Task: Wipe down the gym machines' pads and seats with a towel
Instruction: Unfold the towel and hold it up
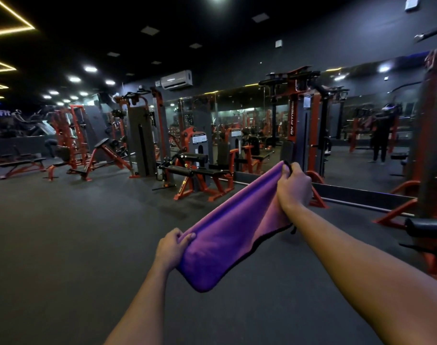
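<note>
A purple towel [227, 232] with a dark edge is stretched in the air between my hands, over the open floor. My left hand [171, 247] pinches its near lower corner. My right hand [293, 186] grips its far upper corner, higher and farther from me. Ahead stands a red-framed machine with black roller pads [187, 165] and a flat black pad [211, 172]. At the right edge, a black roller pad [427, 227] of another machine sticks out close to my right arm.
Dark rubber floor [75, 245] spreads around me. Red benches [25, 165] and an incline bench [105, 150] stand at the left. A weight-stack tower [302, 130] and a wall mirror [362, 135] run along the back right, with a person reflected in the mirror.
</note>
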